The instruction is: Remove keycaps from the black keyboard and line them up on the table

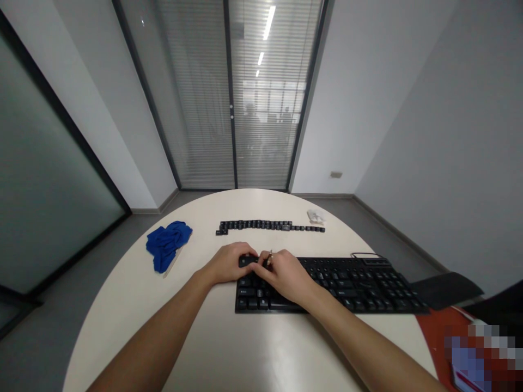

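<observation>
A black keyboard (347, 283) lies on the pale round table (229, 348). At its upper left corner, my left hand (231, 262) rests with bent fingers and its thumb reaching right; what lies between its fingertips is too small to make out. My right hand (284, 272), with a ring on one finger, is over the keyboard's left part, thumb and fingers drawn together beside the left thumb. Whatever it pinches is hidden. Beyond the hands, loose black keycaps (257, 224) stand in rows on the table.
A crumpled blue cloth (167, 244) lies at the table's left, with a thin light strip along its edge. A clear plastic bag (316, 216) sits at the back right. The keyboard's cable (368, 254) loops behind it. A red seat (439, 332) is beyond the right edge.
</observation>
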`<state>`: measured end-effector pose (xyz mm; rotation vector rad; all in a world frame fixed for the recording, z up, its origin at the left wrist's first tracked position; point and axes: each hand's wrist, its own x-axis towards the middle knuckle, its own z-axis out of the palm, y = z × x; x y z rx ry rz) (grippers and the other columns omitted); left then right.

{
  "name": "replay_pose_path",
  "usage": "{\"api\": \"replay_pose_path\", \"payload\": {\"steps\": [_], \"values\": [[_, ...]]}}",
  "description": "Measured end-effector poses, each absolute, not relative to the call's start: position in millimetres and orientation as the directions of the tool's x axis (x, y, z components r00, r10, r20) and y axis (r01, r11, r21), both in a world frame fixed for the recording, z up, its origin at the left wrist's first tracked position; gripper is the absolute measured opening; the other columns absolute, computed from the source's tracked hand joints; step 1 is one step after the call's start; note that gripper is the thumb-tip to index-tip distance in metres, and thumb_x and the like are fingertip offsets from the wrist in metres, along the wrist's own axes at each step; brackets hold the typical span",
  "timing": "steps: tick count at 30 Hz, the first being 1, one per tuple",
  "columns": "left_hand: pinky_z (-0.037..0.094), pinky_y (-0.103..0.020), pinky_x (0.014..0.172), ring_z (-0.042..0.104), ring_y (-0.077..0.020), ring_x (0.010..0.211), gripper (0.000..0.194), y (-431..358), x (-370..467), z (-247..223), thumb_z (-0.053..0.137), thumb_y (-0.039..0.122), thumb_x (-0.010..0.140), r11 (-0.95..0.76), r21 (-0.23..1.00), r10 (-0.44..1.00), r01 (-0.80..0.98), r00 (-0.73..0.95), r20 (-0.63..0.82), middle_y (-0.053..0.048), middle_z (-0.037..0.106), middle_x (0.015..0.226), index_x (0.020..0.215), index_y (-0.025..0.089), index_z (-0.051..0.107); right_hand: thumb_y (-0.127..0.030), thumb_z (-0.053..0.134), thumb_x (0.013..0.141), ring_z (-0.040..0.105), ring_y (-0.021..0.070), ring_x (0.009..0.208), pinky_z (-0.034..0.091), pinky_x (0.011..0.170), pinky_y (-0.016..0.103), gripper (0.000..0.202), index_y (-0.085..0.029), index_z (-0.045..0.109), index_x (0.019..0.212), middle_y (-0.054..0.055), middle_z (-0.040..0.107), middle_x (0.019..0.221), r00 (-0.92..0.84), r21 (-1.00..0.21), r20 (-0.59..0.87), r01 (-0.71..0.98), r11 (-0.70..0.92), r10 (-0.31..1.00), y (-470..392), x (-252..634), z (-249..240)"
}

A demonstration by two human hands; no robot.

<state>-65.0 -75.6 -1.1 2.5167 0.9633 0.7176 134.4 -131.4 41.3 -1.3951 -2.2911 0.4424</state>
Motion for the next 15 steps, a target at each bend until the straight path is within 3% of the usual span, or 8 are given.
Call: {"api": "replay_pose_path", "payload": {"steps": [5,10,15], "values": [[0.048,-0.03,0.081,0.064,-0.0205,0.09,0.014,-76,-63,-1,0.062,0.028,0.086,-0.709,0.471,0.695,0.525,0.633,0.341,-0.003,0.071,0.097,0.097,0.022,0.068,-0.044,0.049,0.098,0.055,0.0142,0.055,0.031,0.057,0.025,0.032,-0.02,0.068,0.089,0.0,0.065,0.062,-0.373,-0.545,0.219,0.72,0.43,0.902,-130,144,54],[0.048,-0.03,0.081,0.064,-0.0208,0.09,0.016,-76,-64,-3,0.065,0.028,0.084,-0.701,0.469,0.703,0.537,0.63,0.33,-0.003,0.07,0.096,0.099,0.022,0.067,-0.036,0.04,0.102,0.055,0.0156,0.063,0.032,0.063,0.027,0.039,-0.019,0.062,0.075,0.001,0.061,0.062,-0.479,-0.437,0.279,0.709,0.554,0.832,-127,151,58],[0.048,-0.03,0.082,0.064,-0.0207,0.091,0.017,-77,-64,-1,0.065,0.026,0.083,-0.702,0.48,0.701,0.525,0.63,0.336,-0.004,0.071,0.097,0.099,0.022,0.068,-0.032,0.04,0.101,0.057,0.0163,0.066,0.034,0.066,0.026,0.03,-0.019,0.062,0.085,0.001,0.062,0.066,-0.525,-0.422,0.245,0.699,0.577,0.815,-129,149,56]]}}
